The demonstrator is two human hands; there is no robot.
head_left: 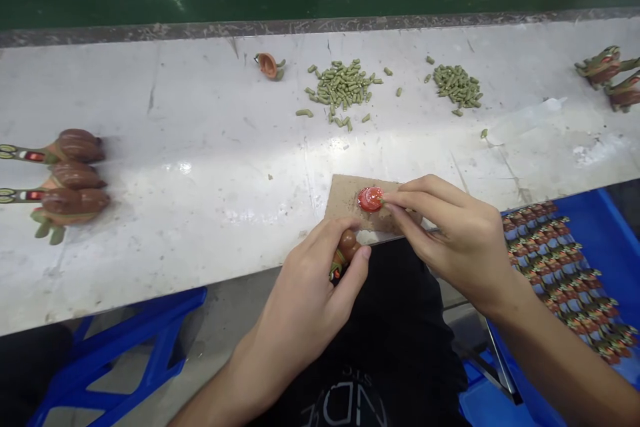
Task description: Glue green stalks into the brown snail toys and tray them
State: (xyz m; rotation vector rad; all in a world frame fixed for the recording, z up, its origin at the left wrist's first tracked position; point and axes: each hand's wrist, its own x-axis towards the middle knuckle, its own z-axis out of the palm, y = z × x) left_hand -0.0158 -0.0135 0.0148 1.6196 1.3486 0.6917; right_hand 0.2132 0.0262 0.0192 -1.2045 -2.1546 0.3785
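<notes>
My left hand [320, 273] is wrapped round a small turtle-like figurine [349, 245] with a glossy brown shell. Part of its green and red body is hidden by my fingers. With thumb and fingertips, my right hand [450, 233] pinches a tiny green peg [383, 201], its end touching the edge of a small red cap [370, 199] that looks wet and shiny inside. Under the cap lies a piece of brown cardboard [343, 197] near the table's front edge.
Two heaps of green pegs, a larger pile [345, 85] and a smaller pile [457, 85], lie on the white table [210, 120]. Figurines [75, 177] sit at left. A blue crate [613, 233] holding rows of figurines stands at right; a blue stool [130, 353] is below left.
</notes>
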